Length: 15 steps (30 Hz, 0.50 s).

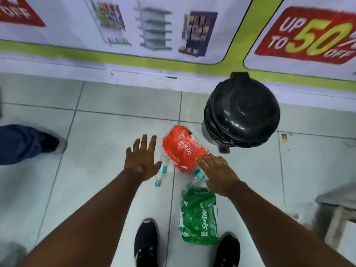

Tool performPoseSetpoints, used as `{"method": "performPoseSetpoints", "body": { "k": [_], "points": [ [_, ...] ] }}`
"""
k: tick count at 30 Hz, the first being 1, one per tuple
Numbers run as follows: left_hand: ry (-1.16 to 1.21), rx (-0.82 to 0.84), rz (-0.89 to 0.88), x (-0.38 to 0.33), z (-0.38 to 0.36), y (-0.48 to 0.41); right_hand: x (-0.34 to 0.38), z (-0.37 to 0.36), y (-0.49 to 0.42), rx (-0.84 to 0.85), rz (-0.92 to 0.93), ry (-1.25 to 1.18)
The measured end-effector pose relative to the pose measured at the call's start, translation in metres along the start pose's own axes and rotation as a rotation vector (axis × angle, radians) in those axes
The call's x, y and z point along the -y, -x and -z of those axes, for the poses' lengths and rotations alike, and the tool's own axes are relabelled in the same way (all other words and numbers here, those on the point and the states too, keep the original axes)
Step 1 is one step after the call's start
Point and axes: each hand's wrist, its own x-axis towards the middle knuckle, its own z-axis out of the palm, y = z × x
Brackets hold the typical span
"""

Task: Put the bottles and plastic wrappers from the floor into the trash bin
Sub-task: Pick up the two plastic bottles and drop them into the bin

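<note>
- View from a head camera looking down at a pale tiled floor beside a wall covered in shop posters.
- Left hand is spread flat with fingers apart, palm down, empty, reaching over the litter.
- Right hand is likewise released and empty, fingers extended, its fingertips at the edge of a red wrapper.
- The litter lies on the floor between the hands and the person's two black shoes, none of it in the bin yet.
- Count: two wrappers, two bottles, one bin.
- The red wrapper is crumpled, closest to the trash bin.
- A green wrapper lies nearer the feet, just beside the right shoe.
- One small clear bottle with a teal cap lies on its side just by the left hand.
- A second bottle lies between the two wrappers, partly hidden under the right hand.
- The black bin stands against the wall with its domed lid closed; it seems to have a foot pedal.
- Handling, as a judgement: the wrappers look thin, soft and very light, best bunched in a fist; they may be slippery.
- The bottles look empty and light, likely to roll or crackle; grip around the middle.
- Another person's leg and shoe show at the left edge.
</note>
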Motion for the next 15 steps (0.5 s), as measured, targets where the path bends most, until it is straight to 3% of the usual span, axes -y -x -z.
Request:
{"method": "performPoseSetpoints", "body": {
  "k": [8,15],
  "points": [
    [0.052,0.173,0.123,-0.005,-0.167,-0.06,-0.03,-0.161,-0.062,0.09,0.164,0.145],
    [0.129,0.111,0.252,-0.01,-0.239,-0.094,-0.045,-0.221,-0.103,0.049,0.214,0.248]
  ]
}}
